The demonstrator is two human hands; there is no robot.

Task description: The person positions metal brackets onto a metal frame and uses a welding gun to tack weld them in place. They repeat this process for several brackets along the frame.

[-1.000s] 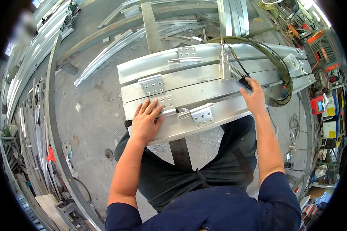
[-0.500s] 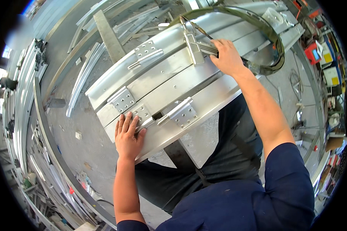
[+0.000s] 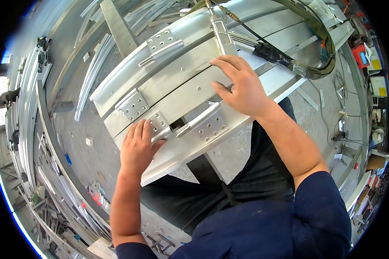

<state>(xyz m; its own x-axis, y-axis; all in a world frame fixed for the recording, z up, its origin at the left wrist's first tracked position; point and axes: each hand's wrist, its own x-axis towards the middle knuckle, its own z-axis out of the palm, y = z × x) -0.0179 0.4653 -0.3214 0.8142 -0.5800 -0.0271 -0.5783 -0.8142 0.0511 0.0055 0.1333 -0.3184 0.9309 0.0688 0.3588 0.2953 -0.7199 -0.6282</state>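
Silver metal profiles lie side by side as a long panel (image 3: pixel 177 93) across my lap. My left hand (image 3: pixel 136 144) rests at its left end, fingers stretched along the edge of a hinge (image 3: pixel 157 121) with drilled holes and thumb by its barrel. Close to it are a second hinge (image 3: pixel 136 110) and a third hinge (image 3: pixel 209 125); a fourth hinge (image 3: pixel 162 43) sits on the far profile. Over the panel's middle, my right hand (image 3: pixel 240 86) is empty with thumb and fingers apart. Just beyond its fingers lies a silver open-framed tool (image 3: pixel 222 36) with a black cable end.
A thick olive-sleeved hose (image 3: pixel 326 52) loops over the panel's right end. Long metal profiles (image 3: pixel 26 116) are stacked at the left, and a beam (image 3: pixel 119 28) lies beyond the panel. Boxes and a red device (image 3: pixel 361 56) stand at the far right. Thin cables (image 3: pixel 339 86) trail on the floor.
My right hand has come off the tool's grip and moved nearer and left, over the panel. My left hand stays at the hinge, its fingers slightly shifted. The view has tilted a little.
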